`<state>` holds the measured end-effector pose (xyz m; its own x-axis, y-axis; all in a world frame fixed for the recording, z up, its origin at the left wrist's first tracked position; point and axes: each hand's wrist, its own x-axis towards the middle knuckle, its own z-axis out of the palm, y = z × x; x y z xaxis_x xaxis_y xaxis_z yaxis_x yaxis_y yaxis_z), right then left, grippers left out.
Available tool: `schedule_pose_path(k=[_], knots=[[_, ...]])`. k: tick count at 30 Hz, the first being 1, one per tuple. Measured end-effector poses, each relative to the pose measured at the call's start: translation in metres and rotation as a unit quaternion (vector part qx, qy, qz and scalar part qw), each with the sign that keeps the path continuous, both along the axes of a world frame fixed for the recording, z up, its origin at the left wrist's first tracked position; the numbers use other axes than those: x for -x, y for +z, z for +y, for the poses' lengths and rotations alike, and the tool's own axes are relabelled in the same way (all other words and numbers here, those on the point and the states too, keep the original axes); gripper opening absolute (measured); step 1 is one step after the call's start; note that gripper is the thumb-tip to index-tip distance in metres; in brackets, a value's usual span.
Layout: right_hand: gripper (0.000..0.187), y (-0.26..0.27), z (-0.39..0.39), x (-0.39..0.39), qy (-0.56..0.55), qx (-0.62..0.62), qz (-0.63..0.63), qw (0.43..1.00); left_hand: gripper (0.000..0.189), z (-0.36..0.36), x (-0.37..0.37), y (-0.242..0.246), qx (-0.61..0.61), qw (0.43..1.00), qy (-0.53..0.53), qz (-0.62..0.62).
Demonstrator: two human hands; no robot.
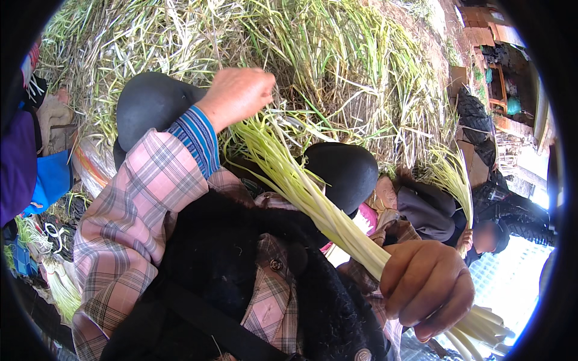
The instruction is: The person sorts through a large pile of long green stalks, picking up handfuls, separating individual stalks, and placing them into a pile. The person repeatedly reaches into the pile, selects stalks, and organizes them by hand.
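My right hand (426, 286) is closed around a bundle of long green-stalked vegetables (316, 210), like spring onions or leeks. Pale, thick stalk ends stick out below the fist at the lower right, while the thin yellow-green leaves reach up between my knees. My left hand (241, 94), in a pink plaid sleeve with a blue striped cuff, is curled just above the leaf tips. A thin pale strand runs from the bundle towards its fingers, which face away, so whether they grip it is hidden.
Cut leaves and straw (343, 67) lie heaped beyond my dark-covered knees (341, 176). A co-worker at the right holds another bundle (454, 180). Part of another person in purple and blue (52, 180) shows at the left, with a tied bundle (61, 286) below.
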<state>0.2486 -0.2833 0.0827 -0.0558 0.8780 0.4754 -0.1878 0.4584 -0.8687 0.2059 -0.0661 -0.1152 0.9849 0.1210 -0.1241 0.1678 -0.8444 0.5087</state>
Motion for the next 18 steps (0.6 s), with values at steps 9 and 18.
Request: schedule_pose_path(k=[9, 18], knots=[[0.01, 0.008, -0.015, -0.01, -0.059, 0.015, 0.059, 0.996, 0.011, 0.002, 0.008, 0.022, 0.222, 0.972, -0.049, -0.068], [0.017, 0.0, -0.042, -0.022, -0.074, 0.01, 0.09, 0.993, 0.015, -0.039, 0.036, 0.024, 0.297, 0.942, -0.13, -0.089]])
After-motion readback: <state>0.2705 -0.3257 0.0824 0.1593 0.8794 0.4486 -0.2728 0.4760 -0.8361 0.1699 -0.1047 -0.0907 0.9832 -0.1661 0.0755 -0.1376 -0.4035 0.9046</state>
